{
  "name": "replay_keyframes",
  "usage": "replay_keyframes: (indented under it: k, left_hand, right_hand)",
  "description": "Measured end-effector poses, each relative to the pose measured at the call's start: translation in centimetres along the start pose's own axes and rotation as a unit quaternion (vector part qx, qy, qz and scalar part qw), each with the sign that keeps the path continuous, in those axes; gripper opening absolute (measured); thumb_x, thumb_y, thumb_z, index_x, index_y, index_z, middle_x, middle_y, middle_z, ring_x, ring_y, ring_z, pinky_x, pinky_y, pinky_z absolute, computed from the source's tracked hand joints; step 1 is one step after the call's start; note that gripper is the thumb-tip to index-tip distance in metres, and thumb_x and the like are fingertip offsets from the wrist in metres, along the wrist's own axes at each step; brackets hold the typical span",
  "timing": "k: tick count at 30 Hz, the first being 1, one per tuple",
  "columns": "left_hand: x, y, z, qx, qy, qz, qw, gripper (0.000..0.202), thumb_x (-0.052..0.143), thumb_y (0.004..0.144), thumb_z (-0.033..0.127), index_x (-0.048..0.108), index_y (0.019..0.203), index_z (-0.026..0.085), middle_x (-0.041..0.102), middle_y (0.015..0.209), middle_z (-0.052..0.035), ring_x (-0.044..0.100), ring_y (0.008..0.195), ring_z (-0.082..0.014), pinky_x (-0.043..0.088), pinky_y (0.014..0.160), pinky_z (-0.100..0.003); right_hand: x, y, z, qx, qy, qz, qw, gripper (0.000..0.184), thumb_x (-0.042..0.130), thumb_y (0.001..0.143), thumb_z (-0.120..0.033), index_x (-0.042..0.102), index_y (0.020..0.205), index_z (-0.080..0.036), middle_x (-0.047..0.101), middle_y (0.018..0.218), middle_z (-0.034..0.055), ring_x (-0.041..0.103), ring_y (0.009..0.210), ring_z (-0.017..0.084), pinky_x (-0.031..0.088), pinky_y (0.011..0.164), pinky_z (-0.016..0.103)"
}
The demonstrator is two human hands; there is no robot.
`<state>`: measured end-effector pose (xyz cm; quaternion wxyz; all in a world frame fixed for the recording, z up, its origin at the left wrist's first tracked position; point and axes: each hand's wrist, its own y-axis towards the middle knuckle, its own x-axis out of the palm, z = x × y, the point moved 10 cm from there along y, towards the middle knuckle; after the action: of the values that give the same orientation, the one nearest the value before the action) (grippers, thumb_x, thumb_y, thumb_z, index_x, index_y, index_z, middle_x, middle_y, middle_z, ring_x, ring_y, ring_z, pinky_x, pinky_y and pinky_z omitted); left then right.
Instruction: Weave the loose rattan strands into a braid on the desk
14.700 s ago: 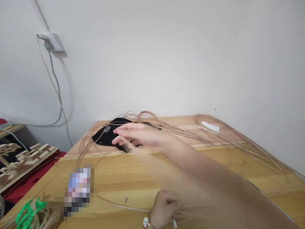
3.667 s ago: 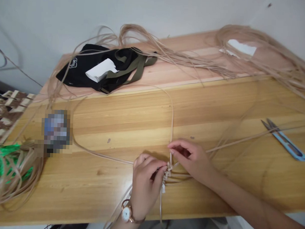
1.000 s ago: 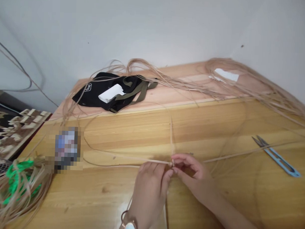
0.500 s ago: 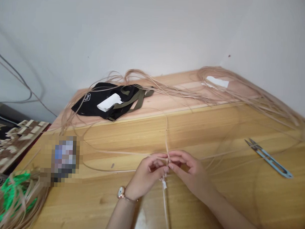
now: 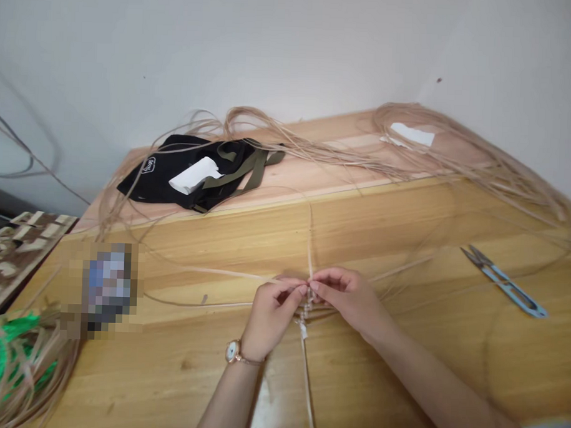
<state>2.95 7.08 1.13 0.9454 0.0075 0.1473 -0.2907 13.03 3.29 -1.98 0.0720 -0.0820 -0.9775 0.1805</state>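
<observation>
A short braid of pale tan strips (image 5: 305,313) lies between my hands, with a bit of white tape (image 5: 302,330) near its lower end. Several loose strip ends run out of it, one upright strip (image 5: 310,243) away from me and others to the left, right and toward me. My left hand (image 5: 275,313), with a watch (image 5: 232,351) at the wrist, pinches strips at the top of the braid between thumb and forefinger. Meeting it there, my right hand (image 5: 345,298) has thumb and forefinger closed on the strips too. Its other fingers curl partly out of sight.
Blue-handled thread snips (image 5: 508,284) lie on the wooden table (image 5: 167,384) at right. A black bag (image 5: 165,178) and a white paper roll (image 5: 195,175) lie at the back. Coiled strips (image 5: 493,159) fill the back right; a bundle with green ties (image 5: 22,367) sits front left.
Both hands still pinch at the braid, the fingertips now flatter on its top. More of the braid shows below them. The whole view has shifted slightly, with the table higher in it.
</observation>
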Motion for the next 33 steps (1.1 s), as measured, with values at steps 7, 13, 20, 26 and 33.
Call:
replay_keyframes:
  k: [7,13,20,26,33]
  left_hand:
    - [-0.2,-0.3,0.2,0.004,0.021,0.012,1.000,0.015,0.053,0.076,0.023,0.067,0.076,0.016,0.066,0.075,-0.0042,0.060,0.069,-0.0134,0.047,0.064,-0.022]
    - [-0.1,-0.8,0.5,0.006,0.057,-0.004,0.998,0.016,0.052,0.076,0.021,0.067,0.076,0.018,0.067,0.075,-0.0031,0.060,0.066,-0.0126,0.047,0.061,-0.021]
    - [0.5,-1.1,0.5,0.001,0.084,-0.039,0.996,0.015,0.053,0.075,0.019,0.067,0.073,0.017,0.067,0.072,-0.0038,0.059,0.066,-0.0134,0.046,0.061,-0.022]
    - [0.4,-1.1,0.2,-0.007,0.042,-0.022,0.999,0.011,0.056,0.072,0.017,0.067,0.075,0.014,0.067,0.076,-0.0063,0.060,0.069,-0.0147,0.048,0.062,-0.023]
    - [0.5,-1.4,-0.7,-0.059,-0.011,-0.019,0.998,0.009,0.058,0.069,0.018,0.066,0.071,0.013,0.068,0.071,-0.0062,0.061,0.063,-0.0140,0.049,0.058,-0.022]
  right_hand:
    - [-0.4,-0.1,0.7,0.022,0.012,0.034,0.999,0.028,0.063,0.064,-0.036,0.058,0.078,-0.012,0.056,0.060,-0.0002,0.050,0.051,0.006,0.041,0.043,0.014]
    - [-0.6,0.0,0.5,0.009,0.029,0.043,0.999,0.030,0.065,0.063,-0.037,0.058,0.079,-0.012,0.055,0.056,-0.0007,0.047,0.045,0.005,0.041,0.043,0.016]
    - [-0.2,0.1,0.6,-0.016,-0.027,0.015,0.999,0.026,0.059,0.069,-0.036,0.056,0.079,-0.013,0.055,0.061,-0.0003,0.047,0.047,0.006,0.039,0.043,0.017]
    - [1.4,-1.0,-2.4,-0.136,-0.321,-0.052,0.936,0.018,0.041,0.083,-0.030,0.054,0.081,-0.018,0.056,0.066,-0.0009,0.049,0.059,0.009,0.035,0.054,0.020]
    - [2.5,-1.8,-3.5,-0.209,-0.489,-0.071,0.844,0.023,0.030,0.088,-0.028,0.048,0.079,-0.017,0.054,0.070,0.0021,0.047,0.068,0.012,0.030,0.061,0.023]
